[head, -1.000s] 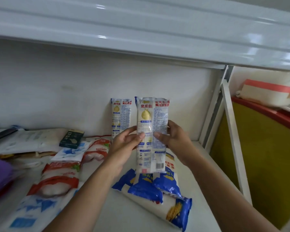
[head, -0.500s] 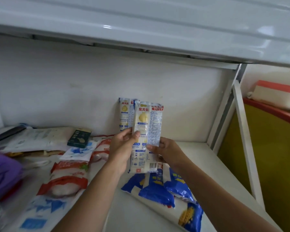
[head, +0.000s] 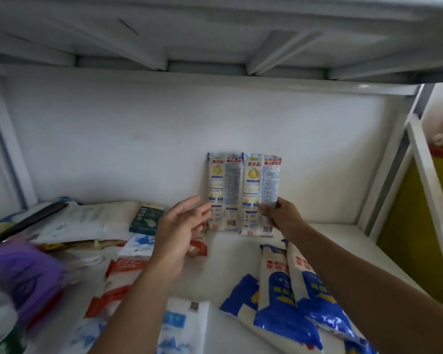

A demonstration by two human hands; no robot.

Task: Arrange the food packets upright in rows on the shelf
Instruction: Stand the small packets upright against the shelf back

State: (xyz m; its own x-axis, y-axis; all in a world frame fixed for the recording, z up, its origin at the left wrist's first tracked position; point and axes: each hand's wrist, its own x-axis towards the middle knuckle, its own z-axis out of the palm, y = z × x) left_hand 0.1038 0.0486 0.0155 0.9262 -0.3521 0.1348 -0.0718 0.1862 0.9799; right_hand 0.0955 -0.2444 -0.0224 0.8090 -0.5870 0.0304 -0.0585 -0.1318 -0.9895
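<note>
R fingers (head: 266, 209): clamped on lower right edge of 2nd upright packet (head: 262, 192), thumb in front, rest hidden behind.
R hand (head: 283, 218): far right-centre of shelf, steadying that packet against back wall (head: 138, 149).
L fingers (head: 192, 208): spread apart, holding nothing; tips just beside lower left edge of 1st upright packet (head: 224, 190), contact unclear.
L hand (head: 178, 233): hovers above flat red/white packets (head: 123, 277).
Upright pair: side by side, touching or nearly, bases on shelf (head: 343, 249), tops leaning on wall. Row of two so far.
Still flat: blue/white packets (head: 284, 297) near right; red/white ones near left-centre; pale-blue bag (head: 179, 325) nearest; white bags (head: 87, 221) far left w/ small dark box (head: 146, 218) on top.
Blur: purple object (head: 23, 272) near left, can't ID.
Progress (est.): early, most packets lying down.
Risk 1: tall narrow packet, soft base; may slide out or tip fwd once R lets go.
Risk 2: if it falls sideways it knocks its neighbour over.
Risk 3: L hand brushing 1st packet as it moves.
</note>
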